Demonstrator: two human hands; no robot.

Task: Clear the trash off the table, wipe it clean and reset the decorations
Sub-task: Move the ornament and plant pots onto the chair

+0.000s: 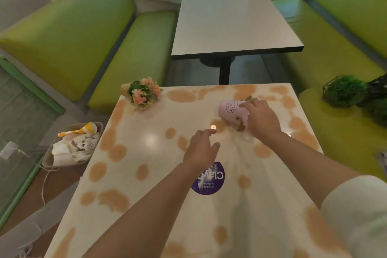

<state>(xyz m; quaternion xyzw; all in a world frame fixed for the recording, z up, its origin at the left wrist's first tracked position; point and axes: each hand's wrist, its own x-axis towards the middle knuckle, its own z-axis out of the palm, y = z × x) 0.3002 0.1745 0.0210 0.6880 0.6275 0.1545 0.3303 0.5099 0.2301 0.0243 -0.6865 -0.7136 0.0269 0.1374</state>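
Sideways, round pink pot (231, 111) under right hand (261, 120), blotchy glossy table (146, 174)

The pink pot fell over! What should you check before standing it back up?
1. Right hand grips pink pot: ok.
2. Pot upright: not ok, it lies on its side.
3. Brown bits all inside the pot: not ok, some spilled at its mouth.
4. Left hand free to help: ok, open over the table.
5. Flower bunch out of the way: ok, at the far left corner.

Bouquet (142, 94) left of tipped pot (231, 111)
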